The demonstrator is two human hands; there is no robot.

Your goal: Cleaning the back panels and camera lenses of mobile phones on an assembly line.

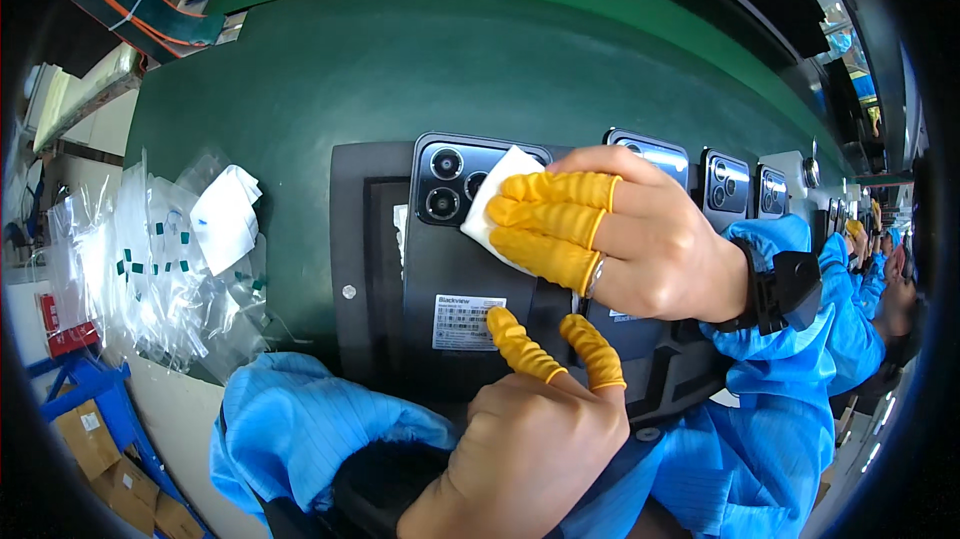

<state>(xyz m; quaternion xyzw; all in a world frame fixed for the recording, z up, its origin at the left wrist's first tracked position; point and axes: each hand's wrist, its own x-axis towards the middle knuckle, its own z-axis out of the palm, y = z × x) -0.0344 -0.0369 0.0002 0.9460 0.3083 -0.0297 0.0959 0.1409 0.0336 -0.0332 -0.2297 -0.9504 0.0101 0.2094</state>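
Note:
A dark smartphone [440, 264] lies back side up in front of me, its large camera lenses at the upper left and a white printed label [462, 323] lower down. My right hand [640, 234], with yellow finger cots, presses a folded white wiping cloth [507, 167] against the camera area. The cloth covers part of the lenses. At the label's right edge, my left hand [540, 429] rests a cotted fingertip on the phone. Its second cotted finger stands apart to the right, and nothing shows in its grasp.
Under the phone is a black tray [350, 239] on a green mat [300, 69]. More phones [725, 189] stretch off to the right. Clear plastic bags [150, 259] with a white cloth [225, 219] heap at the left. Cardboard boxes [90, 439] sit in a blue rack below.

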